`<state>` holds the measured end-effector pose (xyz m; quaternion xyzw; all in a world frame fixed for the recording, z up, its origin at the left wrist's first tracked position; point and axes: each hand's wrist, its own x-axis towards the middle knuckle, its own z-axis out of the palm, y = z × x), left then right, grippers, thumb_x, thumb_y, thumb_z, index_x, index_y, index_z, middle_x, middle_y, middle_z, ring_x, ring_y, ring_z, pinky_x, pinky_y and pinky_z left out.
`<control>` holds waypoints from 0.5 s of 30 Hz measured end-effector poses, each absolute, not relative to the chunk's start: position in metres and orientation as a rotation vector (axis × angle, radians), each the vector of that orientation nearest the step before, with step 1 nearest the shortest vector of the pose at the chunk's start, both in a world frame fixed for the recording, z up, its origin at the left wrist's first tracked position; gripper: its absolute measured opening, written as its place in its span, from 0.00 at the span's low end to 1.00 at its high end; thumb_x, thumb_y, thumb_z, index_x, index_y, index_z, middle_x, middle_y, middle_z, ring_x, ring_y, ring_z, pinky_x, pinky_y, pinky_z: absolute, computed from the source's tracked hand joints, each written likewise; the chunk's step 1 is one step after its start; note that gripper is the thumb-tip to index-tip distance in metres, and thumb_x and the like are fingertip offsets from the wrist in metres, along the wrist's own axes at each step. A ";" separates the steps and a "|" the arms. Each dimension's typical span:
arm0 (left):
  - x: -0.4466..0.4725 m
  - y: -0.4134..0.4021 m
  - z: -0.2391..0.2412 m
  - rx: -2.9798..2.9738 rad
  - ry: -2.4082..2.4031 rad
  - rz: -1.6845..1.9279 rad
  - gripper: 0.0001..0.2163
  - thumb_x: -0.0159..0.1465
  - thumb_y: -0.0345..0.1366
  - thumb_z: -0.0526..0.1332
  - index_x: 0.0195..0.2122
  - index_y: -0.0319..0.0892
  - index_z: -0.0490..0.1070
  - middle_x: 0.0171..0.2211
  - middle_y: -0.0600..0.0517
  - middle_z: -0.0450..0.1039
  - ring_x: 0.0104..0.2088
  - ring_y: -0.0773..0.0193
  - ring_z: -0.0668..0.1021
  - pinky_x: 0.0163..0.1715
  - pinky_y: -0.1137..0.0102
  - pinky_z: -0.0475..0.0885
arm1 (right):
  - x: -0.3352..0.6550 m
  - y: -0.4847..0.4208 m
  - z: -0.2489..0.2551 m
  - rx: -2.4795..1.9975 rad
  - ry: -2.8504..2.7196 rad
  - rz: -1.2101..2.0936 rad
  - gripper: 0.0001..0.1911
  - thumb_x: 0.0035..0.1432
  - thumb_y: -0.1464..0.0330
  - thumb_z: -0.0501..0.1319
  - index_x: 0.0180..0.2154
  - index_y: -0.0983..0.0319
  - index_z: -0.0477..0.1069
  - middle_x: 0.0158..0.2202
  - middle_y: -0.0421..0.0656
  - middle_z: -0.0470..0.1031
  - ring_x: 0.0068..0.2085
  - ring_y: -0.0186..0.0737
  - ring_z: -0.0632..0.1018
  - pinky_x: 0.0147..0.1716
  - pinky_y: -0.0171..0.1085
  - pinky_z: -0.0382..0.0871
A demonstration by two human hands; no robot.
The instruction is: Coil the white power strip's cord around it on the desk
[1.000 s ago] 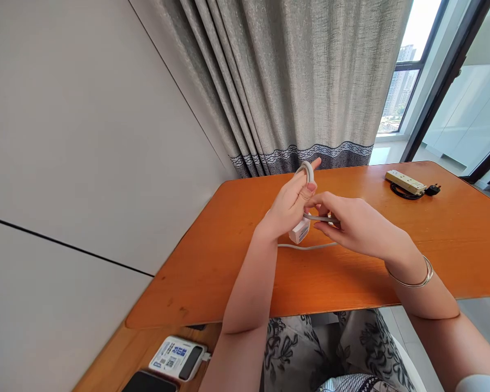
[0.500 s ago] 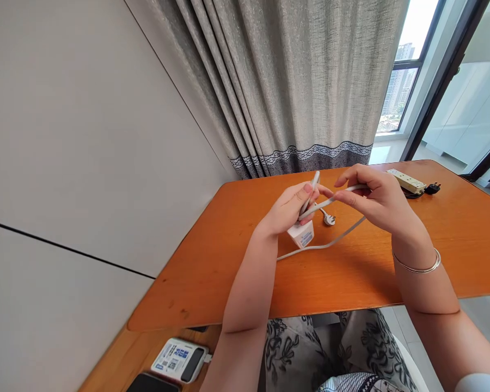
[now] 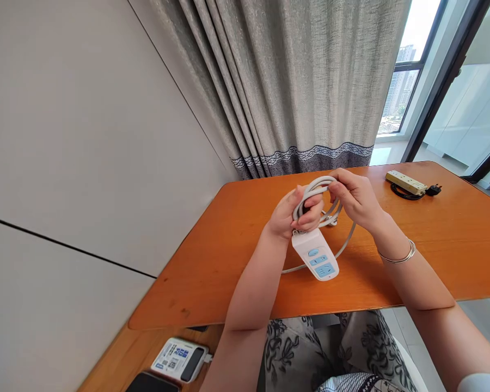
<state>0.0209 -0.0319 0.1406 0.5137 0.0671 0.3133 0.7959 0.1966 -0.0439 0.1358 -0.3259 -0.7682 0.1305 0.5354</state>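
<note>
A white power strip (image 3: 316, 254) with light blue sockets hangs tilted below my left hand (image 3: 296, 211), socket face toward me. That hand is closed around loops of its white power cord (image 3: 313, 188). My right hand (image 3: 353, 196) pinches the same loops at their far right side. Part of the cord drops from the right hand and runs behind the strip onto the wooden table (image 3: 212, 261). The white plug (image 3: 330, 220) lies on the table behind the loops, partly hidden.
Another power strip (image 3: 406, 182), cream coloured, lies at the back right with a black cord and black plug (image 3: 433, 190). On a lower surface at front left are a white device with a printed label (image 3: 179, 359) and a dark phone-like object (image 3: 151, 383). A grey curtain (image 3: 302, 81) hangs behind the table.
The cord is now gathered in loops between both hands. The power strip has turned so its sockets show. My right hand has moved left, closer to my left hand.
</note>
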 end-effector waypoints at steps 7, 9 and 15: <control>0.023 -0.029 0.144 0.985 0.291 0.664 0.29 0.72 0.57 0.44 0.19 0.43 0.55 0.07 0.62 0.45 0.06 0.76 0.48 0.08 0.79 0.48 | 0.197 -0.042 0.134 -0.759 -1.883 0.128 0.22 0.64 0.48 0.59 0.46 0.59 0.70 0.34 0.41 0.75 0.30 0.36 0.72 0.32 0.35 0.64; 0.025 -0.029 0.145 0.979 0.317 0.646 0.30 0.70 0.60 0.46 0.18 0.43 0.53 0.07 0.62 0.45 0.06 0.76 0.48 0.08 0.79 0.47 | 0.196 -0.043 0.135 -0.789 -1.853 0.162 0.17 0.65 0.52 0.59 0.40 0.59 0.70 0.30 0.40 0.73 0.29 0.35 0.71 0.31 0.35 0.63; 0.029 -0.028 0.143 1.089 0.295 0.637 0.32 0.63 0.67 0.52 0.19 0.43 0.53 0.08 0.63 0.47 0.07 0.78 0.48 0.08 0.79 0.45 | 0.194 -0.046 0.141 -0.796 -1.794 0.451 0.17 0.65 0.56 0.60 0.28 0.60 0.65 0.21 0.35 0.64 0.24 0.31 0.64 0.26 0.33 0.58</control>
